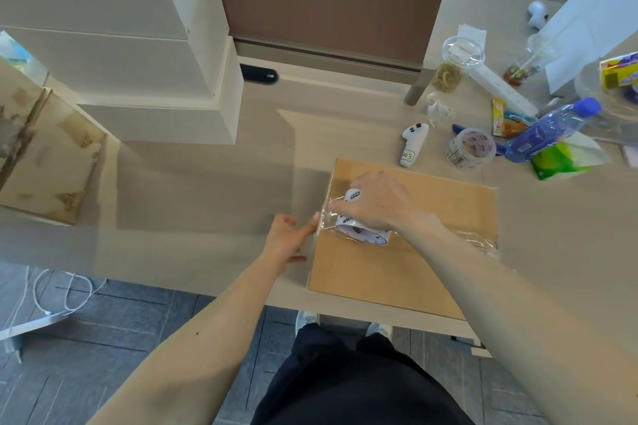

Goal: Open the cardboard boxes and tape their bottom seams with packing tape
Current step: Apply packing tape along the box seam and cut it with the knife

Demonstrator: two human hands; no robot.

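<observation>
Cardboard box (397, 272) lies flat-side up on the near edge of the table (207, 190), center-right in view, w/ flaps closed. Clear tape strip (476, 241) runs across its top from the R edge toward the L edge; it looks wrinkled near the R end.

Tape roll (362, 233), white w/ dark print, sits on the box top near the L edge, tilted. R hand (376, 203) grips the roll from above, fingers curled round it, forearm crossing over the box. L hand (288, 240) is just beside the box's L edge, fingers fairly straight, not curled round anything. Its index tip touches the loose clear tape at the edge. Can't tell if the tape is stuck down on the side yet.

Beyond the box:
- white controller (412, 145) w/ a label
- 2nd tape roll (471, 148)
- blue-cap bottle (549, 131) lying tilted over a green packet (566, 159)
- white power strip (500, 90), plus snack wrappers and plastic cups

Brown divider panel (328, 0) stands at the back. Stacked white boxes (121, 28) are back-L, and a worn cardboard box (45, 148) at far L. White cable (65, 293) lies on the floor, lower L.
</observation>
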